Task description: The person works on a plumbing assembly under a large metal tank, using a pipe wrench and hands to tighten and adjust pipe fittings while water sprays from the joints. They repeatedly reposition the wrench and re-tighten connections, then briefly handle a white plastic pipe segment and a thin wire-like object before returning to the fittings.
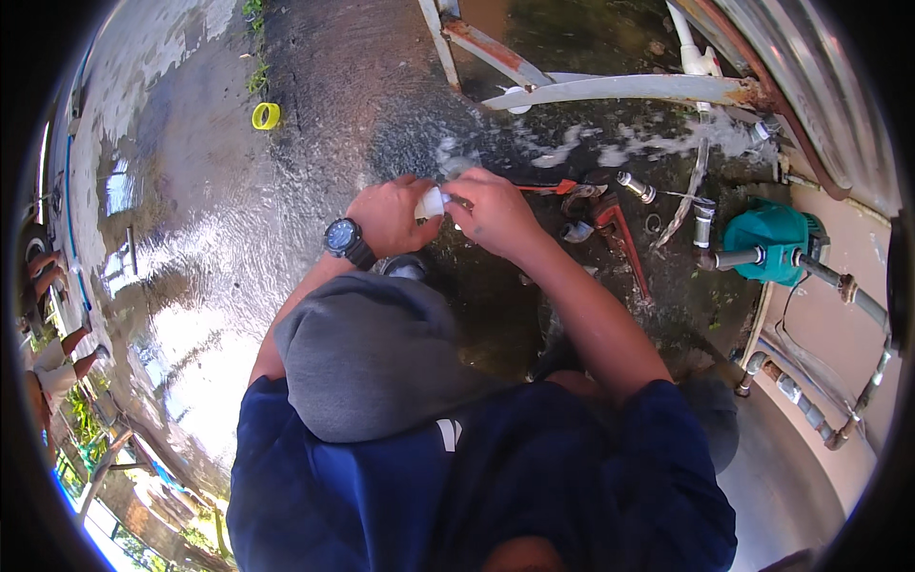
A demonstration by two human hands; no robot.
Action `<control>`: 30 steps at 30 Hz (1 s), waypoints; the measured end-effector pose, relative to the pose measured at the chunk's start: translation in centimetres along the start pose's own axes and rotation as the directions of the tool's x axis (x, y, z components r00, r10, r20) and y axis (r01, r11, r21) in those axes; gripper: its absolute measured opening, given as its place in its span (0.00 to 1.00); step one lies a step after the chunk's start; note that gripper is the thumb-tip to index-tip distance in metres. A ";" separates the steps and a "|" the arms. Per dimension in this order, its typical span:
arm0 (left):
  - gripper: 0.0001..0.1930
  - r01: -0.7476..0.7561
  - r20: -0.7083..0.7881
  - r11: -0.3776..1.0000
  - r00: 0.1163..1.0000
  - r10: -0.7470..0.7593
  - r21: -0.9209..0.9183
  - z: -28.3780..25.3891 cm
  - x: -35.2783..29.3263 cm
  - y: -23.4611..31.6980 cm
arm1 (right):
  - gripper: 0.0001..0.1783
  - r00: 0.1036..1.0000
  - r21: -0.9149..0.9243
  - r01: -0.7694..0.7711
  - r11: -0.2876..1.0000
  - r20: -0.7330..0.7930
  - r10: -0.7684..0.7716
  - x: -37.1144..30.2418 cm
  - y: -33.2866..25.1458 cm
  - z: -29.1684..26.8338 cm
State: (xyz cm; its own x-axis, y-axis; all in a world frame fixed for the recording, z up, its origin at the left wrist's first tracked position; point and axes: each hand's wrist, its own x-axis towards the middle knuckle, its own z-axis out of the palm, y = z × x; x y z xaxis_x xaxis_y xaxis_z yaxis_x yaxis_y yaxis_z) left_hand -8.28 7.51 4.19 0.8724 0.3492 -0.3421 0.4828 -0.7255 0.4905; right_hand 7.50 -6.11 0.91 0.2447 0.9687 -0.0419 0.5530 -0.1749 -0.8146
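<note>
Both of my hands are together over the wet ground, at a small white cylinder-shaped piece (431, 203). My left hand (389, 214), with a dark watch on its wrist, is closed around the piece with fingers and thumb. At the piece's right end the fingers of my right hand (491, 212) are pinched together, and their tips are partly hidden. What exactly the white piece is, I cannot make out. Just right of my right hand lie a red pipe wrench (621, 246) and another tool with an orange-red part (565, 187).
Water (648, 143) gushes across the concrete from the right. Metal pipe fittings (637, 187) lie near a teal water pump (767, 243) with pipes. A rusty white metal frame (629, 90) stands ahead. A yellow ring (266, 116) lies at far left. People's legs show at the left edge.
</note>
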 end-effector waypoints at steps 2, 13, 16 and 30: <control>0.25 -0.004 0.016 1.000 1.000 0.003 0.013 0.1 0.0 0.0 | 0.13 0.999 -0.061 0.044 0.997 0.000 -0.044 0.1 0.4 0.1; 0.29 0.110 -0.069 0.920 0.987 -0.146 -0.375 0.7 0.3 -3.2 | 0.05 0.960 -0.071 0.281 0.957 0.022 -0.280 -0.6 0.9 -1.1; 0.28 0.344 0.328 0.462 0.937 -0.118 -0.817 0.5 0.7 -5.4 | 0.04 0.953 -0.075 0.302 0.950 -0.011 -0.303 -1.3 1.6 -1.6; 0.27 0.354 0.353 0.045 0.898 0.262 -0.934 0.0 0.6 -7.3 | 0.03 0.961 0.268 0.022 0.963 -0.270 0.053 -1.2 2.6 -3.9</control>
State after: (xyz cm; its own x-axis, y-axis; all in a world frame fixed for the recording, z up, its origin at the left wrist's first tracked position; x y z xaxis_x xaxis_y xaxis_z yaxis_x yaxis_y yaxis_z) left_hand -11.31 13.03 0.43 0.8829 -0.0857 -0.4617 0.4023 0.6451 0.6496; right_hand 11.77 -8.37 1.06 0.4798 0.8744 0.0725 0.3246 -0.1001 -0.9405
